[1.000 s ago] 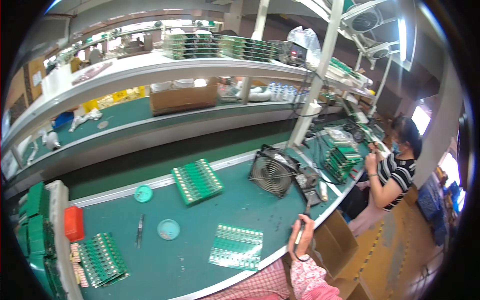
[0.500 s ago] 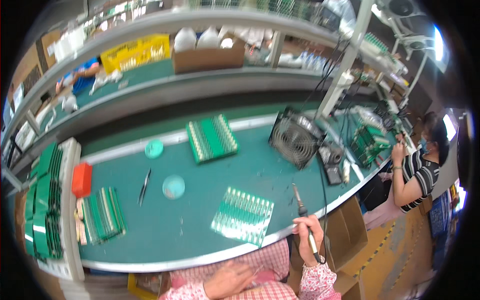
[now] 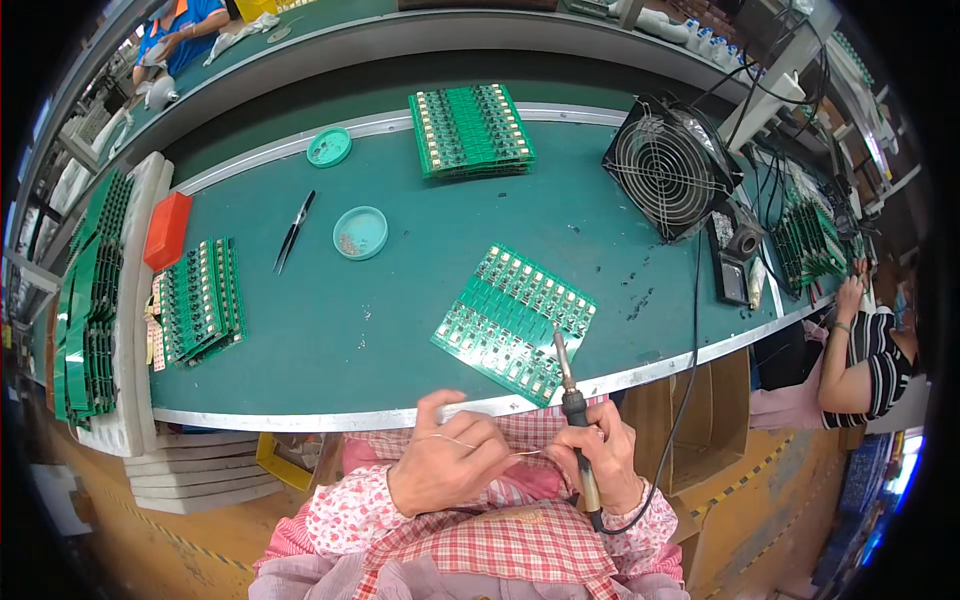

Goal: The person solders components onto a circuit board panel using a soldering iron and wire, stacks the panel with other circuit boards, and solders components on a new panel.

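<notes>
A soldering iron is gripped in my right hand, its bare metal tip pointing up and away over the near right part of a green circuit board panel. My left hand is closed in front of the table edge, with a thin solder wire running from its fingers toward my right hand. Whether the right fingers also pinch the wire's end I cannot tell. The panel lies flat and turned at an angle, carrying rows of small pale parts.
Behind lie a stack of panels, two round dishes and tweezers. More panels and a red box are at left. A fan and iron stand are at right, near a co-worker.
My left hand has risen from my lap to the table edge, and solder wire now shows at it. My right hand and the iron have moved left, over the panel. The view has tilted down.
</notes>
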Action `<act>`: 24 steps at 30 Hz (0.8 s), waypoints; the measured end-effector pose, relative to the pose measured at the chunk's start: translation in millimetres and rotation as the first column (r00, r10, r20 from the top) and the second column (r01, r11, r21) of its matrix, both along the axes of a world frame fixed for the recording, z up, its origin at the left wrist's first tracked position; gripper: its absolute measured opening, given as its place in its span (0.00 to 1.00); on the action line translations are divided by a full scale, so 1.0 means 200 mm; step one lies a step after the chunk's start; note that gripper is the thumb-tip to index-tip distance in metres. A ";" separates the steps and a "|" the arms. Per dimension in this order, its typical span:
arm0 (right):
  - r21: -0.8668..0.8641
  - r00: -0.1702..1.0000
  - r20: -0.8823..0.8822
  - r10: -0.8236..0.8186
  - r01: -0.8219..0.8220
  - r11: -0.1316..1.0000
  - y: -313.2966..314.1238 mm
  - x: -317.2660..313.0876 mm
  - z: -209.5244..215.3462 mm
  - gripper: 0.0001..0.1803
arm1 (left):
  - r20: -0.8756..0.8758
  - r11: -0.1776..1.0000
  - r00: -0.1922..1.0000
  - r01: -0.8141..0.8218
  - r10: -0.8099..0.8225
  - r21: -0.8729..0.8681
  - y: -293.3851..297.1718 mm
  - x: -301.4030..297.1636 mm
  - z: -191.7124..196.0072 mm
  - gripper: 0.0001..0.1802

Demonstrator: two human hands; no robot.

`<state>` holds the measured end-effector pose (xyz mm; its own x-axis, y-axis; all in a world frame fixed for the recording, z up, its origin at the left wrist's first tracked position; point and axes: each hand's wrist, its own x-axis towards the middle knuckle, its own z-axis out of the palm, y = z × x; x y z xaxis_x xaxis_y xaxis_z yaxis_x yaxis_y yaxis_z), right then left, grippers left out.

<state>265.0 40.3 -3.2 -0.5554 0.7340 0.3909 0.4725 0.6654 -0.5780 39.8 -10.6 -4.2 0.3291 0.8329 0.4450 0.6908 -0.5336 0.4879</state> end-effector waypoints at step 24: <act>0.047 0.928 -0.309 -0.207 0.232 0.972 0.11 -0.17 0.02 0.10 | 0.124 0.916 0.908 -0.395 0.400 -0.063 0.10 -0.04 -0.06 0.07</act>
